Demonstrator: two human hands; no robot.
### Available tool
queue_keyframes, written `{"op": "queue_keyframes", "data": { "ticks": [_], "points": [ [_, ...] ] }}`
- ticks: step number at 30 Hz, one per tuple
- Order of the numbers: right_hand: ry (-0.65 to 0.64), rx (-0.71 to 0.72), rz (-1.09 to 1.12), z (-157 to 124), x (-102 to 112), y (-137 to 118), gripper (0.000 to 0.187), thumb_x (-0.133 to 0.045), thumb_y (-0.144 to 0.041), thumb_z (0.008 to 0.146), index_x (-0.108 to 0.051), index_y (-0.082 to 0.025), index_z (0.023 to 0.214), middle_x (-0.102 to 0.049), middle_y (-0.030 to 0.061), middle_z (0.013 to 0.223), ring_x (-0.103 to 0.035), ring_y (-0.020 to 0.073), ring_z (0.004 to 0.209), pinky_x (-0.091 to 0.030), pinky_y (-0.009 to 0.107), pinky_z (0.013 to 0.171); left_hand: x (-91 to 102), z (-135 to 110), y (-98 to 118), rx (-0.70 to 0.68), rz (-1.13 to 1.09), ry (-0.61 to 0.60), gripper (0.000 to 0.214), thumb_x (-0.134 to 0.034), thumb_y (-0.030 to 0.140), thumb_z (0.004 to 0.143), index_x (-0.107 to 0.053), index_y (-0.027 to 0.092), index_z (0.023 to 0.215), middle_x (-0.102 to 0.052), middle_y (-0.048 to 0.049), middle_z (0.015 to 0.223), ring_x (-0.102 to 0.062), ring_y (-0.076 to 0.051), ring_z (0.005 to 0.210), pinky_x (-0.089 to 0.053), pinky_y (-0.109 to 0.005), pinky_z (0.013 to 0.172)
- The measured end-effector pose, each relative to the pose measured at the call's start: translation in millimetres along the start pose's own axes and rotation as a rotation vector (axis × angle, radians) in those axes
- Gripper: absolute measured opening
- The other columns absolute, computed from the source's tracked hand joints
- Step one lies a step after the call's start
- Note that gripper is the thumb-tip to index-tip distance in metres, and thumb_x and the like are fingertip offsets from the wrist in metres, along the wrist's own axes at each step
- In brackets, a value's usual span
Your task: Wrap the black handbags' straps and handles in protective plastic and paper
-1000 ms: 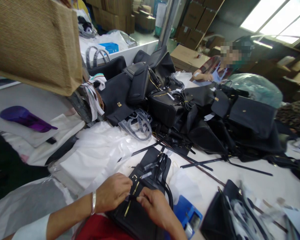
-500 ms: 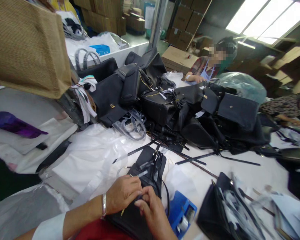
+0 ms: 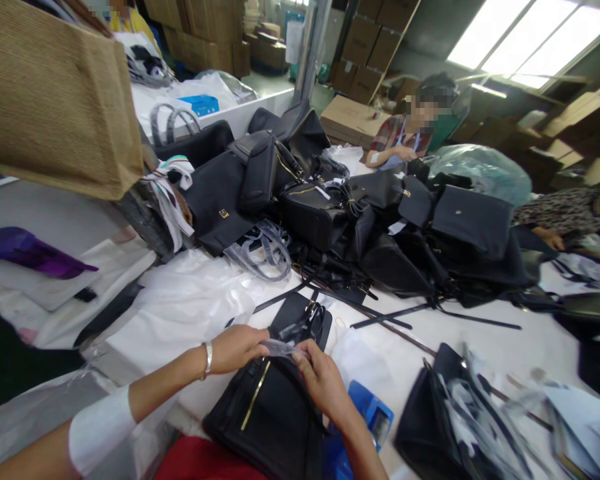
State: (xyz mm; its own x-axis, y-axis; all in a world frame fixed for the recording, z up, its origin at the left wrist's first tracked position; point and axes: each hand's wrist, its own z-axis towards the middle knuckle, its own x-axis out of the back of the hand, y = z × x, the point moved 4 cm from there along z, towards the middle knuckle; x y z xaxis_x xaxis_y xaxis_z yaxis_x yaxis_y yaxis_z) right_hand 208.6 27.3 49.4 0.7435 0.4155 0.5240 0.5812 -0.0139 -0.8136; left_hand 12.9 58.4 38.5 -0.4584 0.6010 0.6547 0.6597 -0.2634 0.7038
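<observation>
At six o'clock in the head view, black bag (image 3: 275,413) on the white counter (image 3: 535,353), left hand (image 3: 237,349) and right hand (image 3: 324,379) over its upper part, fingers of each pinched together on a clear plastic strip (image 3: 281,348), blue object (image 3: 364,402) at five o'clock.

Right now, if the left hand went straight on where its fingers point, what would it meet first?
Apart from the clear plastic strip it already holds, the left hand would probably meet the right hand, which grips the strip's other end; exact depth is unclear.
</observation>
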Motion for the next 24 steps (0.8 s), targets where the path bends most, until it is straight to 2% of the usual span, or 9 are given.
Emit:
{"op": "queue_keyframes", "data": {
  "ticks": [4,8,13,16,19,21,22,24],
  "points": [
    [-0.029,0.062,-0.143,19.2,2.5,-6.4,0.012,-0.04,-0.03,0.093,-0.048,-0.022,0.089,-0.057,-0.0029,0.07,-0.056,0.015,0.065,-0.032,0.024,0.059,5.3,21.0,-2.3,0.0,-0.106,-0.127,0.019,-0.045,0.026,0.087,-0.061,0.02,0.078,-0.067,0.0003,0.062,-0.062,-0.015,0.058,-0.038,-0.02,0.054],
    [-0.075,0.118,-0.233,29.4,-1.6,-10.5,0.013,-0.036,-0.027,0.095,-0.046,-0.021,0.099,-0.062,-0.0001,0.076,-0.06,0.0168,0.069,-0.033,0.025,0.062,-4.9,37.4,6.2,-0.057,-0.121,-0.25,0.019,-0.046,0.02,0.084,-0.061,0.02,0.072,-0.063,0.0031,0.054,-0.058,-0.012,0.047,-0.037,-0.019,0.048],
    [-0.15,0.15,-0.314,36.9,-8.1,4.9,0.021,-0.031,-0.024,0.096,-0.04,-0.019,0.114,-0.066,0.0033,0.084,-0.063,0.0182,0.071,-0.036,0.025,0.064,-16.3,58.8,1.6,-0.122,-0.014,-0.265,0.008,-0.057,0.015,0.078,-0.062,0.02,0.074,-0.064,0.0018,0.059,-0.06,-0.015,0.054,-0.039,-0.021,0.053],
    [-0.122,0.096,-0.355,47.6,-11.3,25.5,0.018,-0.03,-0.024,0.096,-0.041,-0.019,0.111,-0.066,0.0037,0.084,-0.064,0.0186,0.074,-0.036,0.025,0.063,-14.1,81.6,-4.7,-0.105,0.082,-0.183,0.004,-0.064,0.016,0.073,-0.062,0.019,0.074,-0.065,-0.0029,0.063,-0.064,-0.021,0.066,-0.043,-0.027,0.062],
    [-0.006,-0.051,-0.469,62.1,-11.1,53.3,0.016,-0.029,-0.024,0.097,-0.042,-0.02,0.104,-0.067,0.0034,0.083,-0.065,0.0184,0.077,-0.037,0.024,0.063,-2.6,96.6,-12.1,-0.074,0.141,-0.038,0.015,-0.059,0.018,0.079,-0.062,0.018,0.094,-0.067,-0.0101,0.093,-0.062,-0.026,0.095,-0.045,-0.035,0.083],
    [0.057,-0.163,-0.561,68.8,-12.1,73.1,0.016,-0.03,-0.021,0.097,-0.043,-0.02,0.105,-0.067,0.0043,0.085,-0.065,0.0181,0.077,-0.037,0.024,0.062,6.4,90.7,-23.8,-0.004,0.16,0.101,0.025,-0.05,0.02,0.087,-0.055,0.019,0.112,-0.06,-0.0117,0.117,-0.052,-0.025,0.115,-0.038,-0.038,0.097],
    [0.075,-0.207,-0.594,70.4,-13.8,82.0,0.016,-0.031,-0.018,0.096,-0.043,-0.019,0.106,-0.067,0.0052,0.086,-0.065,0.0183,0.077,-0.037,0.024,0.062,9.0,81.5,-33.1,0.063,0.164,0.173,0.026,-0.043,0.021,0.091,-0.051,0.02,0.116,-0.056,-0.0111,0.122,-0.048,-0.023,0.119,-0.035,-0.037,0.1],
    [0.091,-0.257,-0.631,70.5,-19.2,95.6,0.018,-0.034,-0.013,0.092,-0.045,-0.017,0.106,-0.067,0.008,0.089,-0.065,0.0194,0.079,-0.038,0.025,0.064,6.6,52.2,-56.8,0.253,0.161,0.295,0.025,-0.032,0.023,0.096,-0.051,0.021,0.112,-0.056,-0.0093,0.117,-0.051,-0.02,0.114,-0.037,-0.035,0.099]
  ]
}}
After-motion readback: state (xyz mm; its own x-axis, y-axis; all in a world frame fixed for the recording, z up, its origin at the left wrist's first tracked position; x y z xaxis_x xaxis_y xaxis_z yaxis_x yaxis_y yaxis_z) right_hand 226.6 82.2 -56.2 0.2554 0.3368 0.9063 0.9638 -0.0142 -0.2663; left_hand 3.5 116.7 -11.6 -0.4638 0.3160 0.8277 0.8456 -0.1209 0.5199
